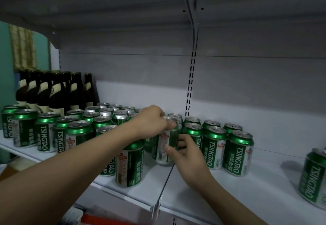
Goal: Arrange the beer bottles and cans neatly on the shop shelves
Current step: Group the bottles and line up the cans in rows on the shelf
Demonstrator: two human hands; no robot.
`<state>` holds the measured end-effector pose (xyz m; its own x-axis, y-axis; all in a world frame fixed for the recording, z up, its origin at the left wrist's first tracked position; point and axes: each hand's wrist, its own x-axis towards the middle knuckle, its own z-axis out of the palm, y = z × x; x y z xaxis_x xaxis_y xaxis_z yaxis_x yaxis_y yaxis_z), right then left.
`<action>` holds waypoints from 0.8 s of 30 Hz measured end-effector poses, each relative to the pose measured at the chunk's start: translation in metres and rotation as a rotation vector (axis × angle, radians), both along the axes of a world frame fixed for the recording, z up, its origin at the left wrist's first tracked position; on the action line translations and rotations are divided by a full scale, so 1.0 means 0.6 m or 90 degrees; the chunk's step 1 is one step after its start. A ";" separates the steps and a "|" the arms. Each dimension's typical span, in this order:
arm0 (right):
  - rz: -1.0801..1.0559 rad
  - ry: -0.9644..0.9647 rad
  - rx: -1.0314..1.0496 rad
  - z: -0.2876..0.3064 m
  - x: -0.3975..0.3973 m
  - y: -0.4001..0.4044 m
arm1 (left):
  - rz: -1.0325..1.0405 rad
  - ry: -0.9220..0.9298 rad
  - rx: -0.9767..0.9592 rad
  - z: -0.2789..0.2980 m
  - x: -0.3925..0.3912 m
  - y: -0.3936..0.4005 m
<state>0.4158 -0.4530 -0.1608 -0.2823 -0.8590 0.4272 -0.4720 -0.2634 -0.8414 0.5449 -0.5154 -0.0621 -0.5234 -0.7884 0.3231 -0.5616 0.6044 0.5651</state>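
Checked cloth (22, 46) on teal wall (41, 52)

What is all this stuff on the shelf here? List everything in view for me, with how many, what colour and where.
Green-and-silver aluminium beer cans: a couple of dozen or more, some hidden; packed upright across the shelf's left and middle.
Held can: one, green and silver; at the middle, near the seam between shelf boards.
Lone can: one, green; apart at the far right edge, partly cut off.
Dark glass beer bottles with cream labels: about seven visible; upright at the back left, behind the cans.
White metal shelf board: one level, in two joined sections.
Grey shelf underside: overhead.
Left hand: gripping the held can's top.
Right hand: fingers against that can's side.
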 end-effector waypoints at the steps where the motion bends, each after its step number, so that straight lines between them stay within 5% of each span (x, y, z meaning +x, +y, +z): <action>1: 0.009 -0.024 -0.020 0.008 0.000 0.003 | -0.003 0.036 0.005 0.007 0.001 0.002; 9: 0.035 -0.106 -0.108 0.053 -0.024 0.035 | -0.074 0.149 0.074 0.066 -0.018 0.048; 17: 0.249 -0.473 -0.078 0.054 -0.071 0.067 | -0.142 0.095 0.165 0.086 -0.040 0.075; 24: 0.261 -0.514 -0.150 0.059 -0.109 0.086 | -0.179 0.103 0.142 0.092 -0.087 0.080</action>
<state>0.3503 -0.4015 -0.1254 -0.2636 -0.8734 0.4095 0.3995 -0.4852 -0.7778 0.4924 -0.4673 -0.0066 -0.6852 -0.6817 0.2564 -0.2842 0.5744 0.7676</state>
